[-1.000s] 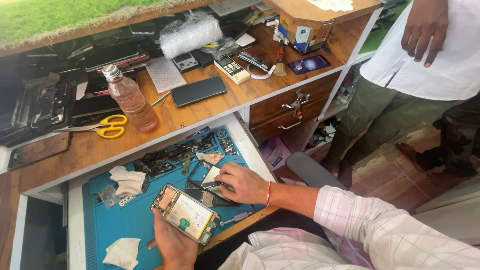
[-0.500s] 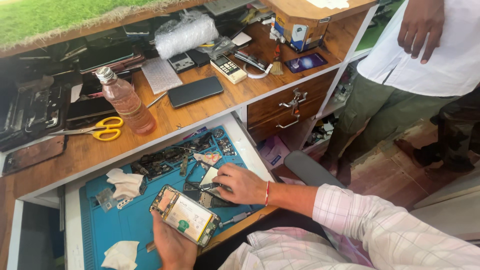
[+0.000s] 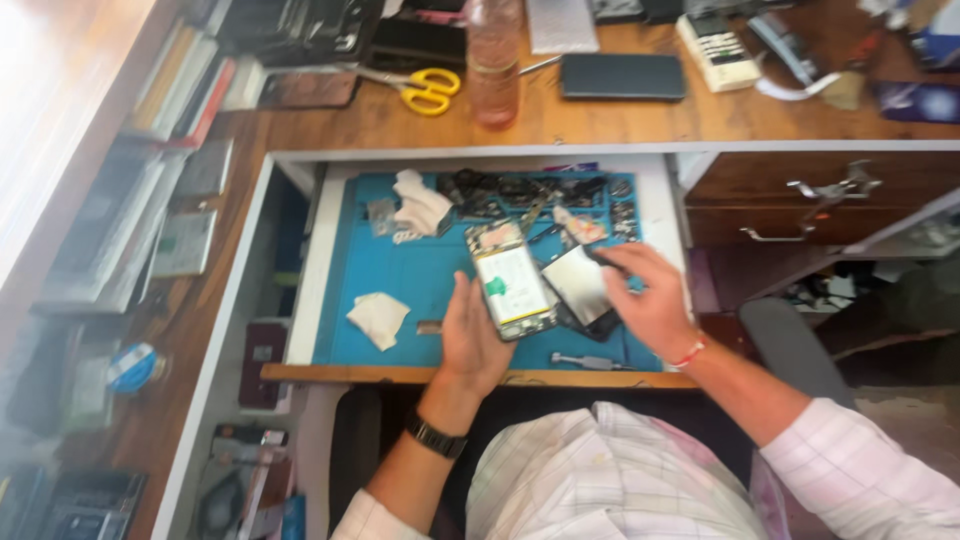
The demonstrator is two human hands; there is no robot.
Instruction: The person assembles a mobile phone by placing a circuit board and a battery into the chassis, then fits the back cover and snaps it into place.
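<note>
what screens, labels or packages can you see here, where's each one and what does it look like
Opened phone: in the left hand above the blue mat; pale battery, green spot.
Dark panel: under the right hand; grey, rectangular.
Black phone: flat on the wooden desk; screen dark.
Bottle: beside the yellow scissors; clear, pinkish; label unclear.

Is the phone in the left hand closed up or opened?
Opened: the phone, held by the left hand, shows its pale battery and inner parts, with no back cover on.
</note>
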